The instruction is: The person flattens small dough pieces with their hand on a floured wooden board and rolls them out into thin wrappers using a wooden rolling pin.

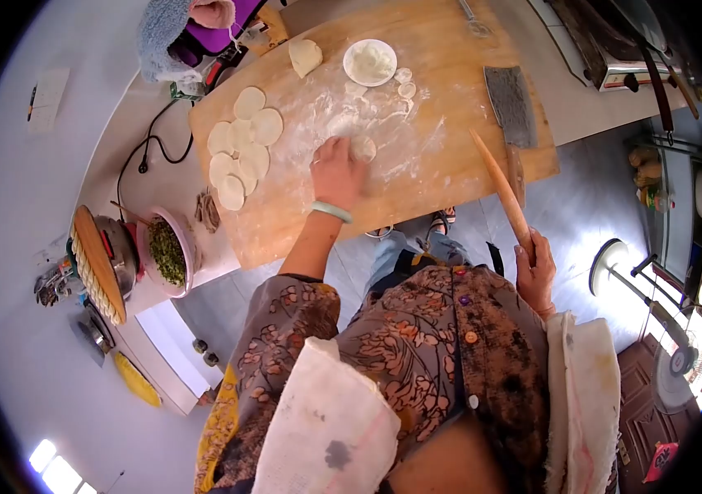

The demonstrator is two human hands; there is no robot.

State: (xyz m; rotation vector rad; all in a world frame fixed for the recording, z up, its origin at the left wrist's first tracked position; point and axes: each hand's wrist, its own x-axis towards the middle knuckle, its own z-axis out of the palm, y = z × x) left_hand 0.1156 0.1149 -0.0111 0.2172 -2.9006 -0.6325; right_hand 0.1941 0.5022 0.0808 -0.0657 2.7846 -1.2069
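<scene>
My left hand (337, 171), with a bracelet on its wrist, is palm down on the floured wooden board (441, 165). Its fingers are curled and closed at the edge of a small dough round (364, 148); the fingertips are partly hidden. My right hand (537, 267) grips the lower end of a tapered wooden rolling pin (501, 189), raised beyond the board's near edge, its tip slanting over the board. Left of my left hand lie several thin dough wrappers (267, 127), some overlapping. Past it are a white bowl (395, 62) of flour and small dough pieces (405, 89).
A cleaver (510, 105) lies on the board's right side. A larger dough lump (306, 57) sits near its far edge. At left stand a pink bowl (190, 251) of chopped green filling and a black cord (144, 156). A stove (614, 76) is at far right.
</scene>
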